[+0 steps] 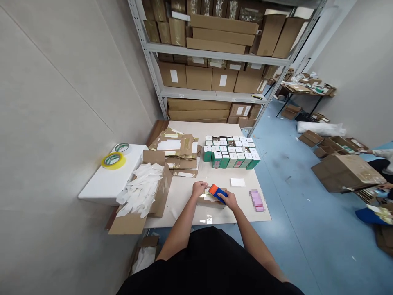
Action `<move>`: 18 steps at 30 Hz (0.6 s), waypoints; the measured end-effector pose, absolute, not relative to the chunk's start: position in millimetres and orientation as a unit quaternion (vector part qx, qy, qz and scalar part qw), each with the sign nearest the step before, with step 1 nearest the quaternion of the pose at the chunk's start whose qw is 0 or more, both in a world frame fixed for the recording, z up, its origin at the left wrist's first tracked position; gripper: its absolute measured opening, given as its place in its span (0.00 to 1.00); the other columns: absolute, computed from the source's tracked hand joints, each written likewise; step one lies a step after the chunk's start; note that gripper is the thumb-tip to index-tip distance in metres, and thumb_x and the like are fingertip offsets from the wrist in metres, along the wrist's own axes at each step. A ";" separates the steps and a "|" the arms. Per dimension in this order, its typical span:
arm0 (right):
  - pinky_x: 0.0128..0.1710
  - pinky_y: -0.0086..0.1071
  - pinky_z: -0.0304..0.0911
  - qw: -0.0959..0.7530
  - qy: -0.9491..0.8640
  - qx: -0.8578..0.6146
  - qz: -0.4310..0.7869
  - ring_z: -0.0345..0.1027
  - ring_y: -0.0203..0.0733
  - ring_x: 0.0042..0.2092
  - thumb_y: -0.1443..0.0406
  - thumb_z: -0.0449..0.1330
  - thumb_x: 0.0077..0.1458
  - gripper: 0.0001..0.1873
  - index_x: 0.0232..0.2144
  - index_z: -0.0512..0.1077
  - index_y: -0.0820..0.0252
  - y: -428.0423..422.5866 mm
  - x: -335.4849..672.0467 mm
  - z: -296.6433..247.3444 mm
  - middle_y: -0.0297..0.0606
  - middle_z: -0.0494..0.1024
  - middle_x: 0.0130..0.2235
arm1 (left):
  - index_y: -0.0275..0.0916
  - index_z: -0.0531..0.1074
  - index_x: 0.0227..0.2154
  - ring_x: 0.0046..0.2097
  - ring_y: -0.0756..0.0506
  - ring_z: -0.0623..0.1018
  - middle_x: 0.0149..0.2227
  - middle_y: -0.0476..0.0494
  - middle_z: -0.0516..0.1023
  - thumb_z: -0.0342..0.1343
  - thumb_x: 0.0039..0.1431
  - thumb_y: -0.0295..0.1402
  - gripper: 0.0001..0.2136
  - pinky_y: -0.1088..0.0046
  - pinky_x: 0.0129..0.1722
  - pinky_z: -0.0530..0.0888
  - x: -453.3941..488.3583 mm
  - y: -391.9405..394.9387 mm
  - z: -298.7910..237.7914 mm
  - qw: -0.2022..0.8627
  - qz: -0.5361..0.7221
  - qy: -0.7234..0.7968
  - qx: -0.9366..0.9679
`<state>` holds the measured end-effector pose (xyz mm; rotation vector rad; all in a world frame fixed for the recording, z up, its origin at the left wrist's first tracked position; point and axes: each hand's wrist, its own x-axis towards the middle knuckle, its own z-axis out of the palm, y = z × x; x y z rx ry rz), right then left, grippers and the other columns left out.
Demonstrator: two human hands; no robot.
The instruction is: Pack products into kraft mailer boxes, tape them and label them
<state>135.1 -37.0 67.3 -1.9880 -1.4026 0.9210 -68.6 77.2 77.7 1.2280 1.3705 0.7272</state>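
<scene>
On the near part of the white table [190, 192] lies a small cardboard box [210, 200] wrapped in shiny tape. My left hand [199, 189] rests curled on the box's left end. Over the box's right half, my right hand [229, 200] grips a blue and orange tape dispenser [216, 192]. A small white card [238, 182] and a blurred pink item [257, 200] lie to the right of the box.
Rows of green-and-white small boxes [231, 152] stand mid-table, flattened cartons [179, 149] lie left of them, and an open carton of white bags [141, 190] sits at the left edge. Tape rolls [114, 159] rest on a side stand. Shelving [215, 61] stands behind. Another person's arm [379, 153] shows at right.
</scene>
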 end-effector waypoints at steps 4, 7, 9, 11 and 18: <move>0.35 0.30 0.62 0.196 -0.547 -0.747 0.324 0.74 0.46 0.38 0.39 0.59 0.57 0.29 0.37 0.80 0.56 -29.9 148.0 84.4 0.39 0.82 0.34 | 0.37 0.83 0.27 0.34 0.45 0.82 0.31 0.42 0.85 0.63 0.51 0.31 0.05 0.71 0.38 0.77 -92.2 85.0 71.2 0.540 0.342 0.609 0.469; 0.31 0.29 0.57 0.154 -0.557 -0.752 0.317 0.73 0.44 0.34 0.39 0.61 0.56 0.28 0.31 0.78 0.57 -29.7 157.2 89.1 0.37 0.80 0.30 | 0.37 0.83 0.28 0.36 0.45 0.83 0.33 0.41 0.85 0.64 0.51 0.33 0.05 0.71 0.39 0.78 -118.8 92.5 66.0 0.530 0.366 0.630 0.434; 0.30 0.29 0.54 0.131 -0.563 -0.754 0.313 0.72 0.43 0.33 0.40 0.61 0.56 0.27 0.29 0.77 0.57 -28.9 158.8 89.7 0.37 0.80 0.29 | 0.37 0.83 0.28 0.36 0.44 0.83 0.33 0.41 0.85 0.64 0.50 0.34 0.06 0.71 0.38 0.78 -135.0 91.4 59.9 0.533 0.371 0.640 0.411; 0.29 0.29 0.53 0.105 -0.568 -0.755 0.309 0.72 0.42 0.33 0.40 0.62 0.55 0.27 0.31 0.78 0.56 -25.4 156.1 90.1 0.37 0.80 0.30 | 0.36 0.83 0.29 0.35 0.44 0.83 0.33 0.40 0.85 0.65 0.49 0.35 0.07 0.72 0.35 0.77 -147.0 85.1 51.5 0.542 0.368 0.649 0.387; 0.29 0.30 0.51 0.033 -0.602 -0.749 0.275 0.74 0.44 0.36 0.39 0.62 0.56 0.28 0.29 0.77 0.57 -5.7 141.6 92.4 0.41 0.81 0.33 | 0.35 0.82 0.29 0.32 0.45 0.83 0.28 0.41 0.83 0.69 0.46 0.38 0.11 0.73 0.33 0.76 -162.2 64.5 18.0 0.564 0.353 0.670 0.328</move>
